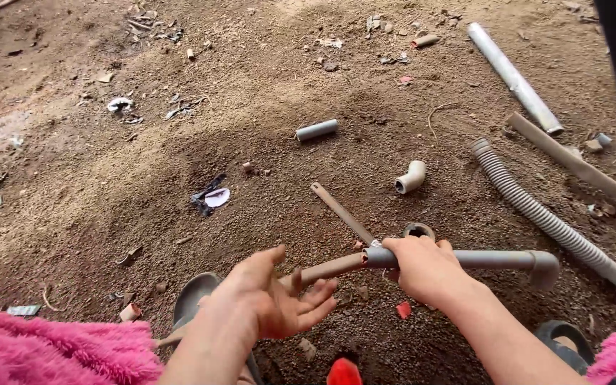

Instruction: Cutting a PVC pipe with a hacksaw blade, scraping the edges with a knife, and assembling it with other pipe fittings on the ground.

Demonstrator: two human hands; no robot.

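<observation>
My right hand [425, 269] grips a grey plastic pipe [497, 259] that lies level above the dirt, with a fitting at its right end. A thinner brown pipe [326, 269] joins its left end near a coupling by my fingers. My left hand [269, 299] hovers open just under the brown pipe's left end, fingers spread, palm turned up, holding nothing. A thin brown rod [341, 212] lies on the ground behind the pipes.
Loose dirt ground [108, 178] holds a grey elbow fitting [411, 177], a short grey pipe piece [317, 130], a corrugated hose [547, 217], a long grey pipe [513, 77], a brown pipe [572, 161] and a ring fitting [419, 230]. Pink fuzzy fabric [44, 353] lies lower left.
</observation>
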